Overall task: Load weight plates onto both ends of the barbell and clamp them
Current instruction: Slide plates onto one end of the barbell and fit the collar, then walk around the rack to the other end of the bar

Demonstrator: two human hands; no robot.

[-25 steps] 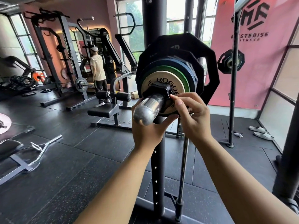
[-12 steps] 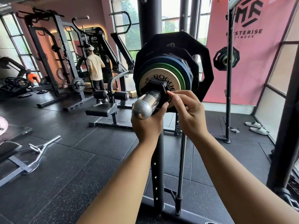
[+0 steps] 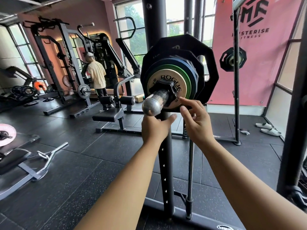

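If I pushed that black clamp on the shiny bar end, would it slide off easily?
Probably not: the clamp wraps the sleeve and sits against the beige plate, so it looks locked on. It seems to be rigid plastic, so it is likely light for its size. The polished sleeve looks slippery, so once unlocked the clamp might slide freely.

Left hand (image 3: 154, 128), right hand (image 3: 196, 123): bare, nails short. Forearms (image 3: 126, 180) bare along whole visible length.

A person in a beige T-shirt (image 3: 97, 74) stands at a far black rack (image 3: 73, 63). A chrome curl bar (image 3: 50, 153) lies on the black rubber floor (image 3: 86, 163); pale slippers (image 3: 267, 128) sit near the pink banner (image 3: 249, 72).
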